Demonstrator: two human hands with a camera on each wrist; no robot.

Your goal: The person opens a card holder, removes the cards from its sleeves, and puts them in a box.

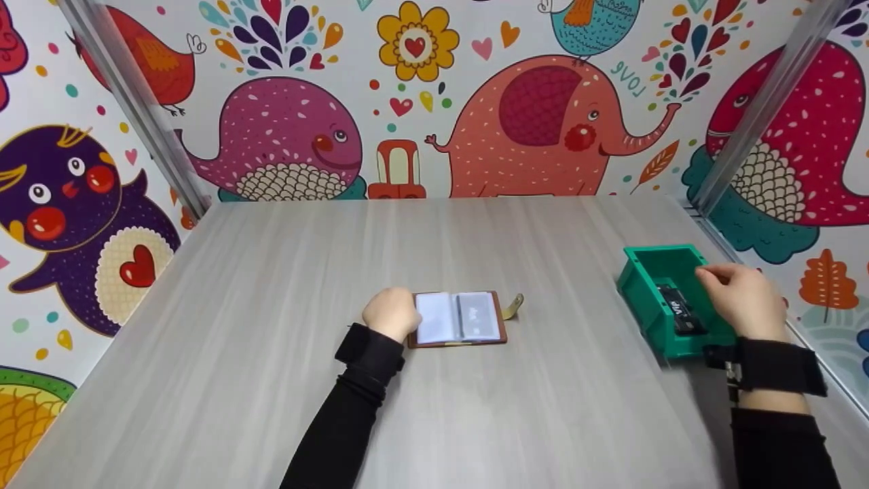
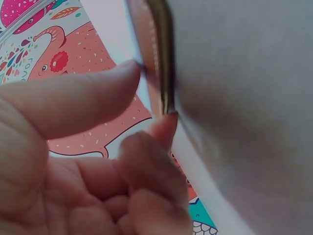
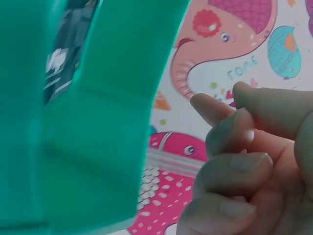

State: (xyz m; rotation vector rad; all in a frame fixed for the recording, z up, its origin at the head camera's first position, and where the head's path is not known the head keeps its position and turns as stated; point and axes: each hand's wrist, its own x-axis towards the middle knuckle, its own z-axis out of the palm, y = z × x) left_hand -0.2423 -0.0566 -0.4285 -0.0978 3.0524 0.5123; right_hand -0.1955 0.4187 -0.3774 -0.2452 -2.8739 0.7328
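A small brown card holder (image 1: pixel 456 318) lies spread on the table, clear sleeves showing, with a strap (image 1: pixel 514 307) sticking out at its right. My left hand (image 1: pixel 392 314) pinches its left edge; in the left wrist view the thumb lies on the sleeve side of the cover (image 2: pixel 152 54) and a finger touches the edge from below. Over the right side of a green box (image 1: pixel 641 319) hovers my right hand (image 1: pixel 743 299), fingers loosely curled and holding nothing, thumb and index tips slightly apart. Inside the box lie black cards (image 1: pixel 681 312), the top one marked "VIP".
The pale wood-grain table (image 1: pixel 529 407) runs back to a wall (image 1: pixel 407 149) printed with cartoon animals. Metal posts (image 1: pixel 136 102) stand at the back corners. The box sits near the table's right edge.
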